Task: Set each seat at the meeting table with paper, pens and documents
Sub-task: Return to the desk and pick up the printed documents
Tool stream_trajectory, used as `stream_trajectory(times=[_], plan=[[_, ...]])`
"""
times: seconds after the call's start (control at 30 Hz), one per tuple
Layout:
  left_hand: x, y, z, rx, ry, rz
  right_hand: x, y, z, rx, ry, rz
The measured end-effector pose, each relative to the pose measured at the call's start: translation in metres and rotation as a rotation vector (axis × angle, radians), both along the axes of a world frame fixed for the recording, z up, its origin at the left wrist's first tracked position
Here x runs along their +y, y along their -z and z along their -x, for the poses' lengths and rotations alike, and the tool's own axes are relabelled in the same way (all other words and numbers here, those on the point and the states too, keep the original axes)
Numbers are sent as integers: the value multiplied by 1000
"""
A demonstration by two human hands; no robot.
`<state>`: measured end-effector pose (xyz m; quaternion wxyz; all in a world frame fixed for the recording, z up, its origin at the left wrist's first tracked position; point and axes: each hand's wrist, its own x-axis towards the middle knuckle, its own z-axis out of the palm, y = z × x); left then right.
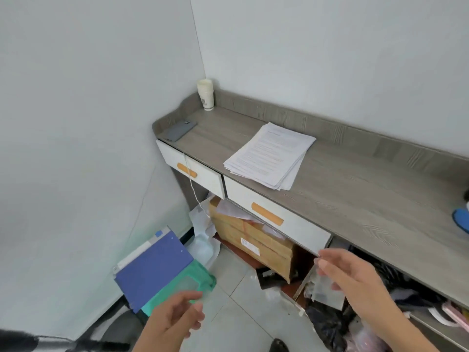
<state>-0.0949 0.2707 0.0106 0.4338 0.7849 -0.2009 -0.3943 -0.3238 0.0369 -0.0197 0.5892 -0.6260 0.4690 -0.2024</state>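
Observation:
A stack of printed documents (pixel 270 154) lies on the grey wooden sideboard (pixel 355 189) against the wall. My left hand (pixel 175 318) hangs low in front of me, fingers relaxed and holding nothing, above a green stool. My right hand (pixel 352 278) is raised below the sideboard's front edge, fingers loosely extended and empty, well short of the documents. No pens are in view.
A grey phone (pixel 180 130) with a white cable and a stack of paper cups (pixel 206 95) sit at the sideboard's left end. A blue folder (pixel 152 270) rests on a green stool (pixel 200 278). Cardboard boxes (pixel 253 242) and clutter fill the space beneath two white drawers (pixel 276 219).

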Motion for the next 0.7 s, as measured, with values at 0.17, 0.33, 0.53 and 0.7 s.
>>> stream_trajectory(times=[0.17,0.33,0.53,0.7], plan=[[-81,-2,-45,-59,43,78,-72,-11,-56,4,-41,20],[-161,10,-101,-62,114,78,-124,-3,-97,42,58,44],[-288,31,-194,-289,274,121,-206,7,-156,78,320,11],[-389,60,-239,-623,614,125,-259,13,-207,44,519,-123]])
